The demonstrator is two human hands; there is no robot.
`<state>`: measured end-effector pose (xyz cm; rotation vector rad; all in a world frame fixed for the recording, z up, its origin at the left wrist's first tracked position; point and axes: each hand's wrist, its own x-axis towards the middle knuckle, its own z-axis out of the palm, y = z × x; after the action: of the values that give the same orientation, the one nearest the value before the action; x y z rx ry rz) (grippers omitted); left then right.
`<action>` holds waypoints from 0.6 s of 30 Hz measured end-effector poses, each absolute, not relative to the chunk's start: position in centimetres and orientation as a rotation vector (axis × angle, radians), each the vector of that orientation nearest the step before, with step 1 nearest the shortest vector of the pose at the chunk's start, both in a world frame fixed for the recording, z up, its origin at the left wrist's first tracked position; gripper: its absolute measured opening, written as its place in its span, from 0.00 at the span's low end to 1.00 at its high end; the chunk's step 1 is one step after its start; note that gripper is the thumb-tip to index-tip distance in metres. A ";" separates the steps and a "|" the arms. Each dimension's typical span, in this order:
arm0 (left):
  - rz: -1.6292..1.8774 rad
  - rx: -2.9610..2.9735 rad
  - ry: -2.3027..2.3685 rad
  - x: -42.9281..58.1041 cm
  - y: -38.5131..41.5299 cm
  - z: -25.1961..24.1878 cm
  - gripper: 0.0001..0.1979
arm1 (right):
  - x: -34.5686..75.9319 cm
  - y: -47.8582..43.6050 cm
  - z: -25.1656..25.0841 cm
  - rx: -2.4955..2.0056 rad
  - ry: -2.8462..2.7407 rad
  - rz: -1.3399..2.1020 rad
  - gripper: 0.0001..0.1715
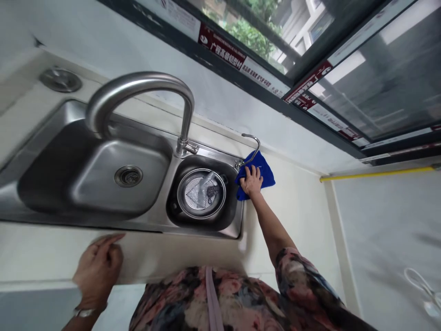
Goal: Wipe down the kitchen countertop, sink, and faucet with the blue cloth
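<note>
My right hand (252, 180) presses a blue cloth (266, 171) onto the pale counter, its fingers somewhat spread over the fabric. The cloth lies at the right rim of the steel sink (160, 220), around the base of a small thin curved tap (257, 143). Near the counter's front edge is my left hand (99, 264), loosely closed with one finger pointing right and nothing visible in it. In the right basin sits a round metal strainer basket (186, 212), with a crumpled clear plastic piece (200, 191) and a dark mesh-like piece (212, 193) inside.
A large arched faucet (144, 80) rises behind the sink over the left basin, whose drain (128, 176) shows. A round metal fitting (61, 79) sits on the back left counter. Dark window frames (272, 99) overhang the back, and a yellow pipe (375, 174) runs along the right wall.
</note>
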<state>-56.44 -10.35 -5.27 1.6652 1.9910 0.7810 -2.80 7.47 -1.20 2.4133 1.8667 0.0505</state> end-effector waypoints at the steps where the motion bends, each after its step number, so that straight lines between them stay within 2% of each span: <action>1: 0.787 1.715 2.011 -56.4 -10.4 -5.4 0.16 | -2.9 6.9 -1.1 2.400 1.877 0.038 0.38; 10: 0.748 1.709 2.161 -55.9 -9.9 -4.8 0.20 | -3.4 -1.3 -1.6 2.350 2.115 0.013 0.32; 18: 0.400 1.494 2.235 -54.6 -7.9 -1.8 0.23 | -2.5 -10.4 -2.7 2.370 2.346 -0.037 0.32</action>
<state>-54.62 -7.88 -1.76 1.4943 2.2351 0.3998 -2.52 -10.42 -2.66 2.3701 2.3456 -0.0375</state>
